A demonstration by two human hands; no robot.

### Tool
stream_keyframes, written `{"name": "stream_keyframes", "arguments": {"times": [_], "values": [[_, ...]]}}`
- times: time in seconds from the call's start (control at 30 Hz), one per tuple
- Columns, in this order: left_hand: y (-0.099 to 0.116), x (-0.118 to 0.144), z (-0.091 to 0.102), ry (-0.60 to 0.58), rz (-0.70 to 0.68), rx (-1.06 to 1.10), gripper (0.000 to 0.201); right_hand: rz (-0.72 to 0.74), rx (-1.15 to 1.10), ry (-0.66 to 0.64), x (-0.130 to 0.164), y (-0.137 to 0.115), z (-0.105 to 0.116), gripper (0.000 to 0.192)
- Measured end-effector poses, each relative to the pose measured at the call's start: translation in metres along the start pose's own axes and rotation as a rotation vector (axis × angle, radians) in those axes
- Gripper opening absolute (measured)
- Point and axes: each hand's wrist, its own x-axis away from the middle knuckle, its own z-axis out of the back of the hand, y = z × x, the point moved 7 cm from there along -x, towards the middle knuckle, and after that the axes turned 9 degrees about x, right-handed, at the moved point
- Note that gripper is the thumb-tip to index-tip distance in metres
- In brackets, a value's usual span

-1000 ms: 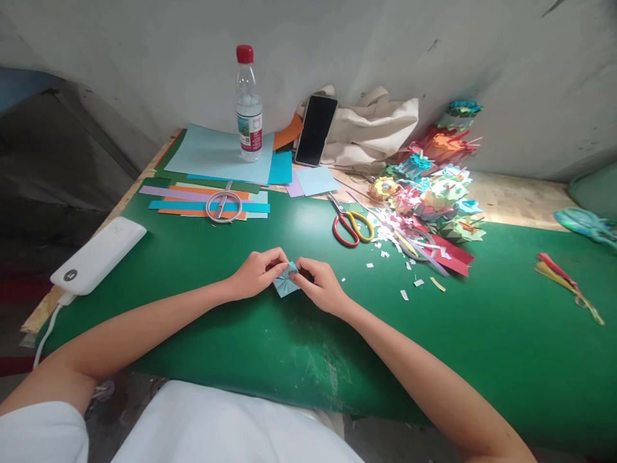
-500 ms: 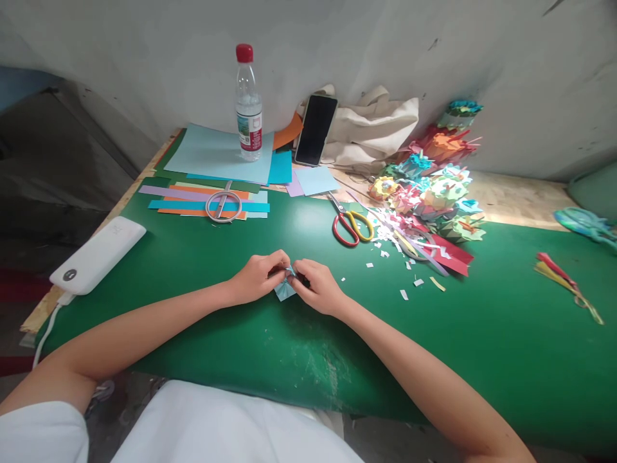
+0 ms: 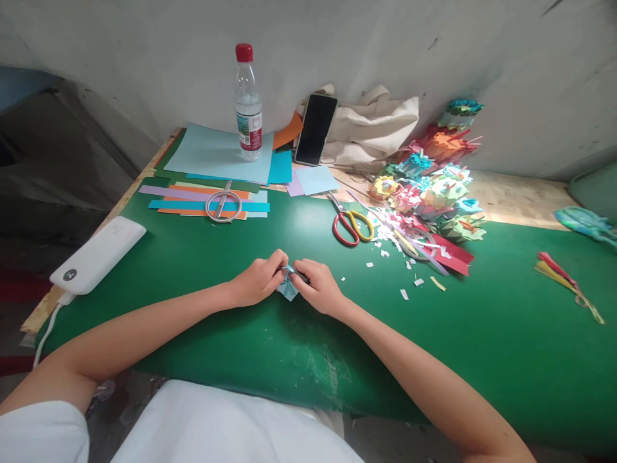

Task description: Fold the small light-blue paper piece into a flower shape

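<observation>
Green matting covers the desk (image 3: 202, 257), which stands against a scuffed grey wall. Since half a second ago the small light-blue folded paper piece (image 3: 288, 289) has been gathered tighter: a second back it lay as a flatter creased fan between the fingers, and now only a small pinched wedge shows below them. Both hands have barely shifted; they stay near the middle of the desk, a little toward its near edge.

The left hand (image 3: 258, 281) rests with its heel on the mat, fingers curled, thumb and fingertips pinching the paper piece from the left. The right hand (image 3: 318, 286) mirrors it, knuckles up, fingertips closed on the same piece from the right, so the two hands meet over it. Both forearms run back to the near edge, spread wide apart.

Beyond the hands, toward the far edge, red-and-yellow-handled scissors (image 3: 351, 224) lie on the mat, with white and coloured paper scraps (image 3: 405, 257) scattered just to their right. Farther right sits a heap of finished paper flowers (image 3: 434, 183). At the far left, coloured paper strips (image 3: 193, 199) carry a tape roll (image 3: 223, 206), behind them lie sheets of light-blue paper (image 3: 212, 154) and a water bottle (image 3: 249, 103) with a red cap. A dark phone (image 3: 315, 130) leans on a cream cloth bag (image 3: 376, 125). A white power bank (image 3: 99, 254) lies at the left edge.
</observation>
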Motion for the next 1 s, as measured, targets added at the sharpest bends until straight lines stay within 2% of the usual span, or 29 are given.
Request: {"name": "stream_keyframes", "arguments": {"times": [0.2,0.37,0.73,1.0], "values": [[-0.0017,0.0001,-0.0006,0.028,-0.004,-0.020,0.005,-0.064,-0.015,0.032,0.0007,0.0017,0.0005,0.030],[-0.0004,0.0006,0.0003,0.066,-0.043,-0.051,0.006,-0.045,-0.017,0.026,0.0014,0.0009,0.0002,0.029],[0.0058,0.0016,-0.0016,0.046,-0.084,-0.074,0.009,-0.109,0.016,0.084,0.0034,0.0007,-0.0023,0.032],[0.0031,0.0002,0.0014,0.056,-0.054,-0.002,0.008,-0.022,-0.010,0.020,0.0019,0.0006,-0.0026,0.031]]}}
